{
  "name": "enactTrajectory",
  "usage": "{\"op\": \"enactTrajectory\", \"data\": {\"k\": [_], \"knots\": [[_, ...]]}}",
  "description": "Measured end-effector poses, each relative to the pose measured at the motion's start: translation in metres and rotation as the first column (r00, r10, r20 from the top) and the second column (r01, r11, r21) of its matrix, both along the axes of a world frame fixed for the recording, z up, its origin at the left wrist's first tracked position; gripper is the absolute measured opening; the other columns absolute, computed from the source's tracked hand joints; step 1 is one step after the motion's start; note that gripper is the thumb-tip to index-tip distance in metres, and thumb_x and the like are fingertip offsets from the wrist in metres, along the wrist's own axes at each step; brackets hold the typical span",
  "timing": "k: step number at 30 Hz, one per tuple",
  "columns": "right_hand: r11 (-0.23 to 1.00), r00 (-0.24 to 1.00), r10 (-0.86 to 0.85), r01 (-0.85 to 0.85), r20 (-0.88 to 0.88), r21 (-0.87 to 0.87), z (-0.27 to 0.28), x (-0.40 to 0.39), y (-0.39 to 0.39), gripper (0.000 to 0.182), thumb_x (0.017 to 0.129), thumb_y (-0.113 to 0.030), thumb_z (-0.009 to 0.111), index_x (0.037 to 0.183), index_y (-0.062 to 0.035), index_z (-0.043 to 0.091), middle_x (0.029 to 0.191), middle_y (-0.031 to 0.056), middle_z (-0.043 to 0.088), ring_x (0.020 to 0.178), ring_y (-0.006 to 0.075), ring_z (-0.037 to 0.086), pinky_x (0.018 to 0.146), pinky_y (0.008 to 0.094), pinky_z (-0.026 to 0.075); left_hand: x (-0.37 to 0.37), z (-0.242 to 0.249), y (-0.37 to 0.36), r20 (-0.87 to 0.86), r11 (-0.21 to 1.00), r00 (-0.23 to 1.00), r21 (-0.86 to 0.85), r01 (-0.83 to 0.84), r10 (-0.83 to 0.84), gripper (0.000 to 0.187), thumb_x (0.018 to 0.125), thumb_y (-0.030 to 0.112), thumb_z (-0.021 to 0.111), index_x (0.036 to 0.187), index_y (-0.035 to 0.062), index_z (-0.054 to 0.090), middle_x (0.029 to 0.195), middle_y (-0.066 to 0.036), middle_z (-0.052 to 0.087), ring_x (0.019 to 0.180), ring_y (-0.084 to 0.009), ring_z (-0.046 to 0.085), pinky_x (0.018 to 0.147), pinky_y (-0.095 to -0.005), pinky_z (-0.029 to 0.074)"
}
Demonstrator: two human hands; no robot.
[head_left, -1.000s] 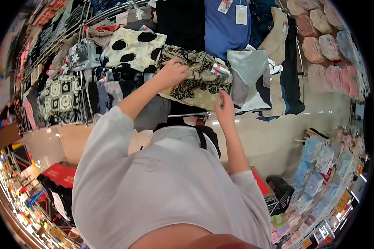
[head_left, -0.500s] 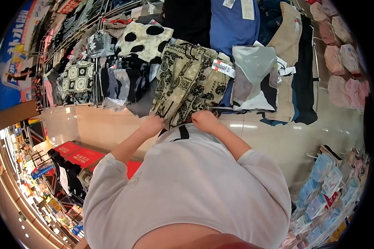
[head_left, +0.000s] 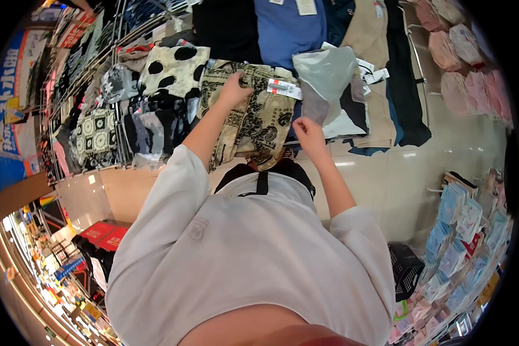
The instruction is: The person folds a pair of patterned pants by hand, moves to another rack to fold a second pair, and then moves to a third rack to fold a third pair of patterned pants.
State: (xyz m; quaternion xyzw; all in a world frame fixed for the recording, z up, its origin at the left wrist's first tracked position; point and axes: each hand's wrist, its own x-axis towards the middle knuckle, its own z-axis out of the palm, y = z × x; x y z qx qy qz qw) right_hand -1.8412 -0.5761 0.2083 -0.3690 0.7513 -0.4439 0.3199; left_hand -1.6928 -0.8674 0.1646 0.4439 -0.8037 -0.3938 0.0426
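Note:
Tan trousers with a black paisley print point(head_left: 251, 124) lie on the display in front of me, legs hanging over the near edge. A white and red price tag point(head_left: 284, 89) is on their upper right. My left hand point(head_left: 234, 92) lies on the upper part of the trousers, thumb and fingers apart. My right hand point(head_left: 309, 135) is beside their right edge, at the lower left of a folded grey, white and black garment point(head_left: 334, 86). Its fingers are curled; whether they pinch anything is hidden.
Spotted cream fabric point(head_left: 173, 72) and other folded clothes lie left. Blue trousers point(head_left: 288, 29) and beige trousers point(head_left: 366, 63) hang behind and right. Packaged goods point(head_left: 452, 230) hang on a rack at lower right, near a black basket point(head_left: 405, 268).
My left hand has let go of the trousers' near edge and moved up onto them. My right hand has shifted right and up, away from that edge. The trousers lie flatter.

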Motion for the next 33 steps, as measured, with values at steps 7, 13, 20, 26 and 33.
{"op": "enactTrajectory", "data": {"k": [7,13,20,26,33], "knots": [[0.985,0.958,-0.174,0.166,0.227,0.053,-0.051,0.038,0.084,0.015,0.094,-0.016,0.067,0.097,-0.0012,0.069,0.08,0.0126,0.071,0.073,0.0205,0.068,0.067,0.0329,0.051,-0.04,0.046,0.028,-0.05,0.949,0.985,0.279,-0.147,0.167,0.085,0.073,0.013,0.088,0.148,0.0034,0.047,0.141,-0.021,0.056,0.119,-0.0305,0.062,0.097,-0.0393,0.053],[0.988,0.946,-0.125,0.146,0.298,-0.049,-0.032,0.023,0.071,0.016,0.094,-0.012,0.067,0.105,-0.0003,0.068,0.084,0.0111,0.07,0.075,0.0184,0.067,0.068,0.0312,0.051,-0.012,0.067,0.052,-0.189,0.999,0.981,0.003,0.045,-0.044,0.062,0.08,0.007,0.082,0.134,0.0022,0.054,0.126,-0.015,0.063,0.114,-0.0265,0.062,0.095,-0.0388,0.05],[0.861,0.949,0.129,-0.251,-0.288,-0.442,0.116,-0.023,-0.039,0.046,0.082,-0.007,0.076,0.125,-0.0029,0.062,0.119,0.0149,0.066,0.114,0.0298,0.061,0.097,0.0378,0.047,0.077,0.161,0.144,-0.229,0.94,0.96,-0.333,0.079,-0.161,0.053,0.075,0.002,0.084,0.119,0.0055,0.054,0.12,-0.017,0.062,0.114,-0.0331,0.061,0.098,-0.0382,0.048],[0.668,0.763,0.637,-0.616,-0.107,-0.418,0.12,0.025,-0.051,0.047,0.078,-0.008,0.079,0.122,-0.0025,0.063,0.122,0.0158,0.065,0.119,0.0341,0.061,0.103,0.0388,0.047,0.159,0.219,0.218,-0.348,0.927,0.936,-0.333,-0.173,0.049,0.056,0.068,-0.003,0.084,0.113,0.0082,0.053,0.122,-0.019,0.061,0.115,-0.0365,0.06,0.097,-0.0389,0.048],[0.578,0.553,0.809,-0.683,0.2,-0.447,0.169,0.156,0.01,0.038,0.082,-0.004,0.078,0.117,0.001,0.065,0.113,0.0123,0.069,0.106,0.0227,0.066,0.094,0.0337,0.05,0.272,0.243,0.314,-0.693,0.799,0.645,-0.164,-0.578,0.323,0.066,0.067,-0.007,0.084,0.119,0.0112,0.048,0.121,-0.012,0.052,0.114,-0.0263,0.055,0.101,-0.0365,0.045]]}}
